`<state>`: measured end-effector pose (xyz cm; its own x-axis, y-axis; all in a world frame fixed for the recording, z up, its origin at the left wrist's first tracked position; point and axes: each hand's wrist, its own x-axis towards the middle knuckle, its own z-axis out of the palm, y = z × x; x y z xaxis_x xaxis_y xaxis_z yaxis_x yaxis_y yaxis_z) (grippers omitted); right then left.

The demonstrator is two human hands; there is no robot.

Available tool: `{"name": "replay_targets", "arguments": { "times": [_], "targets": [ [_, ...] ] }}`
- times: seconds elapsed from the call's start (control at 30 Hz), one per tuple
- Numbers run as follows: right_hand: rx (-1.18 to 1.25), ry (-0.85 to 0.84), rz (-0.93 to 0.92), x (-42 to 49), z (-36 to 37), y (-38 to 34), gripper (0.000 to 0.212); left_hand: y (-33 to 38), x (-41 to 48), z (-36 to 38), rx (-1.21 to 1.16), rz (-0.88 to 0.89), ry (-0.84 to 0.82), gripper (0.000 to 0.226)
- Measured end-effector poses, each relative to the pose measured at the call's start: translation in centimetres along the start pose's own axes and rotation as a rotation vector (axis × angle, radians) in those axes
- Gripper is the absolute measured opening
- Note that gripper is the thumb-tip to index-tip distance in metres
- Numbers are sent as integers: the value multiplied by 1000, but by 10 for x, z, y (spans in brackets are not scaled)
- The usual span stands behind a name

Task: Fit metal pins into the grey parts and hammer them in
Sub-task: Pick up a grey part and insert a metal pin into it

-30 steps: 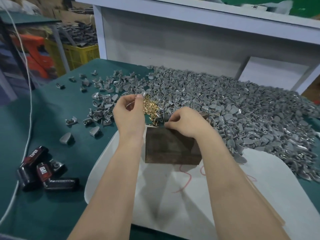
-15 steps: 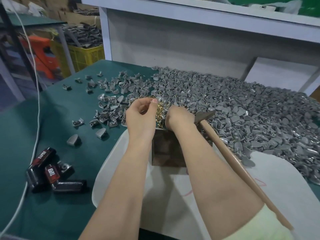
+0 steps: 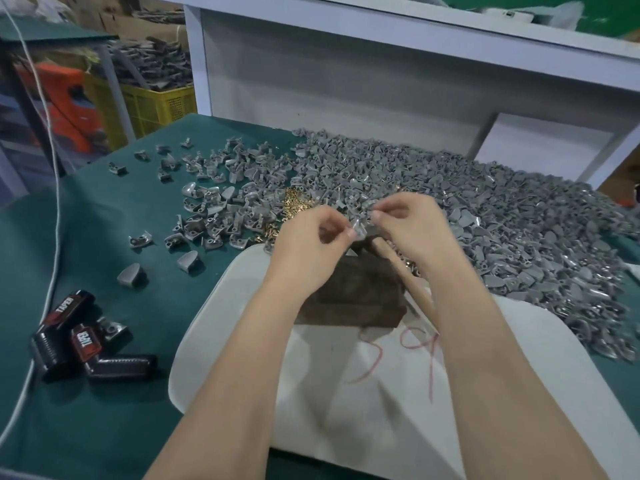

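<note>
A small grey part point(image 3: 358, 229) is held in the air just above the far edge of a dark wooden block point(image 3: 349, 292). The left hand point(image 3: 311, 240) and the right hand point(image 3: 410, 223) meet over it, each pinching it between thumb and curled fingers. The picture is too blurred to tell whether either hand also holds a pin. A hammer point(image 3: 403, 275) with a wooden handle lies across the right side of the block, under the right wrist. Just beyond the block, to the left, is a small pile of gold-coloured pins point(image 3: 296, 206). Beyond and right of the block spreads a large heap of grey parts point(image 3: 502, 209). The block sits on a white sheet point(image 3: 381, 410) on a green desk point(image 3: 104, 427). Well left of the block lie black and red tools point(image 3: 79, 341).
</note>
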<state>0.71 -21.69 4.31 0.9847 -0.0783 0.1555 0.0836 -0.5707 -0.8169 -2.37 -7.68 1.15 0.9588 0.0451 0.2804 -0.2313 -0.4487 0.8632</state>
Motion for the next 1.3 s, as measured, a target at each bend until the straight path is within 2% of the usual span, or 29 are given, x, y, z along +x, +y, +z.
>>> {"name": "replay_targets", "arguments": {
  "times": [0.07, 0.13, 0.27, 0.4, 0.47, 0.53, 0.6, 0.73, 0.9, 1.07, 1.23, 1.3],
  "targets": [
    [166, -40, 38, -17, -11, 10, 14, 5, -4, 6, 162, 21, -88, 12],
    [225, -53, 52, -29, -14, 20, 16, 8, -7, 9, 309, 19, -127, 13],
    [206, -16, 5, -39, -7, 34, 20, 8, -9, 8, 397, -10, -193, 11],
    [-8, 80, -58, -40, -1, 35, 22, 5, -8, 1, 451, 4, -290, 32],
    [-151, 136, -50, -42, -4, 35, 21, 5, -9, 0, 442, -12, -308, 37],
    [-205, 144, -9, -43, -7, 36, 20, 5, -8, 1, 401, -19, -292, 25],
    [-188, 106, 37, -43, -7, 34, 20, 4, -8, 2, 397, -28, -296, 16],
    [-183, 67, 54, -41, -2, 34, 20, 1, -6, 3, 381, -46, -293, 14],
    [-105, 148, 42, -36, 9, 37, 24, -1, -5, 5, 255, -26, -213, 23],
    [-67, 202, 7, -35, 14, 37, 19, 1, -5, 9, 204, -7, -104, 16],
    [-164, 207, -74, -39, 13, 34, 18, 4, -6, 3, 365, 10, -232, 23],
    [-191, 204, -76, -40, 7, 32, 17, 5, -6, 1, 336, 16, -242, 25]
  ]
}}
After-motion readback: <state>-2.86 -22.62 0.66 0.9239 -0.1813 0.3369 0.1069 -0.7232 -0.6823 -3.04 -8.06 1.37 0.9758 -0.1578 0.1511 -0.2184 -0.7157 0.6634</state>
